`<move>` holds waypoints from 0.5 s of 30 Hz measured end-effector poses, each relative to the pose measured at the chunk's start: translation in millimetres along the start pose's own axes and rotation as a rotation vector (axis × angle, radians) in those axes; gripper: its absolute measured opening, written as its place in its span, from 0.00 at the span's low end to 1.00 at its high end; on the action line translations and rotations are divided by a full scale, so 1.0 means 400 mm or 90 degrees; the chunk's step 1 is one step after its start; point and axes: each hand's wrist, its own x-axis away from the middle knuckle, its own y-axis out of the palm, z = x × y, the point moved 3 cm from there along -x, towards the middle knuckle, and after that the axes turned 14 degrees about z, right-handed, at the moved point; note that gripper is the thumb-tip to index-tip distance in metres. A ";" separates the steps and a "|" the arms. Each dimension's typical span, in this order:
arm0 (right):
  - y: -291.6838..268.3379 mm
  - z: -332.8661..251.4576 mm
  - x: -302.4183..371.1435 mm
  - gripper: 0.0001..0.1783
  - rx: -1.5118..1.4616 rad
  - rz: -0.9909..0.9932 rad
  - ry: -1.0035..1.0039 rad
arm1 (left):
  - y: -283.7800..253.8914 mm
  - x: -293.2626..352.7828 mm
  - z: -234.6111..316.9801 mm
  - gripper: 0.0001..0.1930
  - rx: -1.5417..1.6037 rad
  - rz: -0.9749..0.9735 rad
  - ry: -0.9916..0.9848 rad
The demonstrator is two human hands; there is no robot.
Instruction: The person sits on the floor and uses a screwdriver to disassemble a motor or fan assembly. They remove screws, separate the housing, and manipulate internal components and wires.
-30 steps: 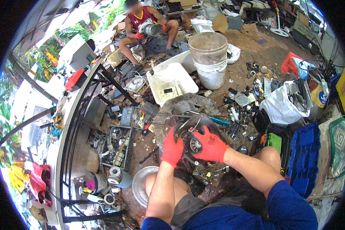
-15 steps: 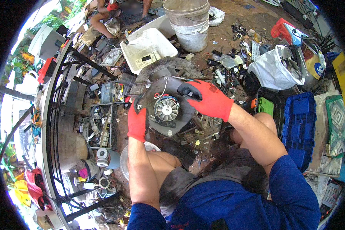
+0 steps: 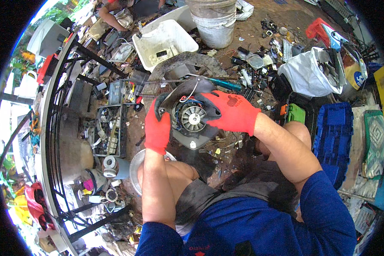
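A long black metal rack (image 3: 53, 128) runs down the left side, and 2 stacked buckets (image 3: 216, 30) stand at the top beside a white tub (image 3: 185, 36). To the right lie a ribbed blue case lid (image 3: 335, 145) and a stuffed white sack (image 3: 305, 81). A worn grey slab (image 3: 217, 64) sits on the littered ground just ahead of the person.

Near the slab's close side, between the hands and before the knees, is a dark plate (image 3: 205, 135); whether anything props it from below is hidden. It looks thin yet stiff, probably metal, and dusty enough to slip a little; its rim offers the surest hold.

The gloved left hand (image 3: 158, 126) is curled closed around the plate's left edge, thumb on the near face. The gloved right hand (image 3: 232, 112) is half curled, its thumb and fingers parted at the right side of the round motor (image 3: 193, 119); I cannot tell whether it pinches or only touches.

The motor is likely the dense, heavy part, best cupped by its outer body, since the slim fins could bend. The thin wires (image 3: 185, 99) above it look soft and easily torn.
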 end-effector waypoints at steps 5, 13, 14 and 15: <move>-0.005 0.004 0.006 0.36 0.006 -0.072 0.014 | 0.014 0.014 0.028 0.23 -0.018 0.015 0.059; 0.003 0.023 0.012 0.33 -0.032 -0.063 0.017 | 0.021 0.013 0.035 0.23 -0.022 0.011 0.064; 0.004 0.025 0.011 0.33 -0.036 -0.063 0.017 | 0.021 0.014 0.035 0.23 -0.043 0.019 0.067; 0.006 0.026 0.012 0.32 -0.040 -0.062 0.018 | 0.021 0.014 0.037 0.23 -0.030 0.019 0.068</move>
